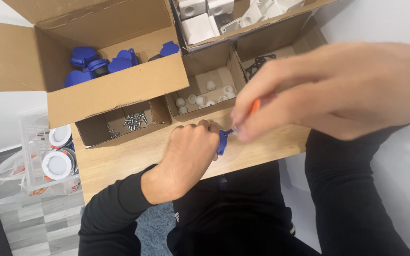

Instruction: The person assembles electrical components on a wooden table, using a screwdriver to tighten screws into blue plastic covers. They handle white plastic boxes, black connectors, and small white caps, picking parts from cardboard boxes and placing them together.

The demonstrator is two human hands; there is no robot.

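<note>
Left hand (188, 154), centre frame: closed around blue part (222, 141) on table (119, 159). Right hand (328, 90), upper right: pinching orange screwdriver (255, 105), tip at part. Screws (135, 121) boxed upper left.

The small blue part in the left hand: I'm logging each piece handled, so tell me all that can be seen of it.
The small blue part looks like smooth moulded plastic, deep blue. Only a narrow flat end shows, jutting from the closed left hand above the wooden table. The right hand presses an orange-handled tool against its top end. The rest is hidden in the fist.
</note>
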